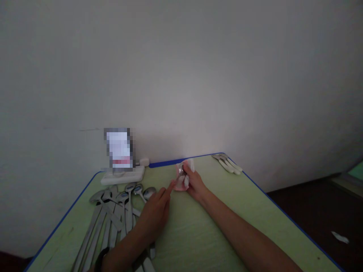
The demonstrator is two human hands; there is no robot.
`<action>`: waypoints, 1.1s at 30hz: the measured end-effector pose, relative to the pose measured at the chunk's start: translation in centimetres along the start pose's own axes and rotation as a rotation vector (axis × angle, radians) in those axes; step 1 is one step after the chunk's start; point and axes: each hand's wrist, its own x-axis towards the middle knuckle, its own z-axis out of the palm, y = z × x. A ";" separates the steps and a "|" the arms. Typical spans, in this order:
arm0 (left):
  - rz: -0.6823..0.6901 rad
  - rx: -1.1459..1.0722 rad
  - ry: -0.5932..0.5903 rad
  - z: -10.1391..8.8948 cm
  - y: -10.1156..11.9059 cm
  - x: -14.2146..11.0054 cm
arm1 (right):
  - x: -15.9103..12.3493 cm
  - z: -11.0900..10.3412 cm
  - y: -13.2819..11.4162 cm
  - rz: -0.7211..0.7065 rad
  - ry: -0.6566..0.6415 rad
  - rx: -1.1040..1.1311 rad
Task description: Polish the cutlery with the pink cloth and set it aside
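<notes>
My left hand [159,207] is closed in a pinch on the handle of a spoon, most of it hidden by my fingers. The spoon's shiny bowl [181,172] lies against a pink-and-white cloth [182,186], perhaps a tissue. Wrapped round that cloth and the bowl is my right hand [195,182], with its thumb over the top. Left of and below my left hand, several metal spoons [124,200] with long handles lie in an overlapping pile on the table [195,226].
Several white-handled utensils [229,165] rest at the far right corner. A blurred lit screen [119,149] stands at the back left on a white power strip [123,176], with a white plug [144,162] beside it. Behind the table rises a wall [181,83]. A white scrap [340,237] lies on the dark floor.
</notes>
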 end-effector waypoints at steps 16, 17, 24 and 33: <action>-0.031 -0.043 0.042 0.0 -0.5 0.6 | -0.3 0.7 0.2 -0.055 0.103 -0.080; -0.036 -0.039 0.034 -0.1 -0.5 0.6 | -0.2 0.6 0.2 -0.055 0.123 -0.073; -0.083 -0.024 -0.003 -0.3 -0.3 0.6 | -0.7 0.6 -0.1 0.091 -0.126 0.094; -0.203 0.009 -0.059 -0.7 -0.1 0.7 | -1.2 0.3 -1.1 0.252 -0.166 0.170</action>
